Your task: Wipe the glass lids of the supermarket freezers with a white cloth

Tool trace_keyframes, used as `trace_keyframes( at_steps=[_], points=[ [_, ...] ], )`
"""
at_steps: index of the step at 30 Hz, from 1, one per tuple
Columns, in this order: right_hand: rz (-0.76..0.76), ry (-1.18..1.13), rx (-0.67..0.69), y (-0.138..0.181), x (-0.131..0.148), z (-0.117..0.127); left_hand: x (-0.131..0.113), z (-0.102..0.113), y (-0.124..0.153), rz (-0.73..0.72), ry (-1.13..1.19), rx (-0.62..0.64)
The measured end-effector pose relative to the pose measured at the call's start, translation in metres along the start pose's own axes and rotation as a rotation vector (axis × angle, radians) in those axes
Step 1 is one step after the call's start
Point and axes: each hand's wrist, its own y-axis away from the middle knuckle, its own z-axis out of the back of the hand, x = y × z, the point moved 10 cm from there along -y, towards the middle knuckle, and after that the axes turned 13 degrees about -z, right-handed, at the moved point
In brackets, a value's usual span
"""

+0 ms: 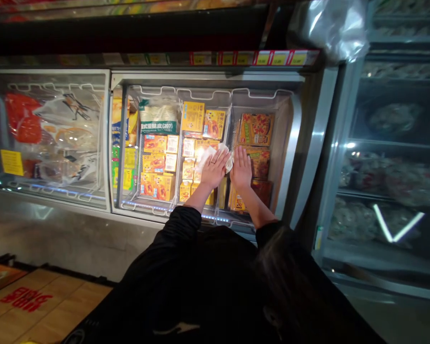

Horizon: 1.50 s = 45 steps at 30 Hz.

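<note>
My left hand (215, 168) lies flat, fingers stretched, over a crumpled white wipe (205, 155), pressing it down on what looks like the clear lid of a chest freezer (208, 76). A ring shows on one finger. Beside it, my right hand (241, 168) also rests flat with its fingers extended. The wipe's edge (230, 165) shows in the narrow gap between the hands. Below them, yellow food boxes (193, 117) fill the middle wire basket, and darker orange boxes (256, 129) are in the right one.
A white bag with a green label (158, 117) lies in the freezer's left basket. The neighbouring freezer section (107, 143) holds bagged goods. Price tags (265, 58) line the ledge behind. To the right stands a glass-fronted cabinet (390, 124); clear plastic (331, 28) hangs at its upper corner.
</note>
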Motion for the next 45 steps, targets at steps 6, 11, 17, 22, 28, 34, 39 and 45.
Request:
trace_keyframes(
  at_steps=[6, 11, 17, 22, 28, 34, 39, 45],
  points=[
    [-0.01, -0.005, -0.051, -0.01, 0.028, -0.017, 0.099, 0.041, 0.011, 0.194, -0.022, -0.029],
    [0.063, 0.009, -0.048, -0.016, 0.068, -0.036, 0.098, 0.022, 0.07, 0.318, -0.011, 0.022],
    [0.017, 0.018, -0.038, -0.018, 0.076, -0.045, 0.058, -0.003, 0.075, 0.157, 0.02, 0.105],
    [0.008, -0.004, -0.05, -0.014, 0.075, -0.037, 0.073, 0.017, 0.04, -0.11, 0.01, 0.104],
    [-0.001, 0.017, -0.075, -0.01, 0.076, -0.036, 0.125, 0.046, 0.048, 0.026, -0.019, 0.016],
    [0.059, 0.035, -0.108, 0.007, 0.122, -0.053, 0.123, 0.029, 0.098, 0.103, 0.032, 0.005],
    [-0.002, -0.001, -0.102, 0.01, 0.147, -0.073, 0.11, 0.021, 0.087, -0.061, 0.039, 0.075],
    [-0.08, 0.01, -0.152, 0.006, 0.144, -0.078, 0.162, 0.059, 0.056, -0.115, 0.073, -0.018]
  ],
)
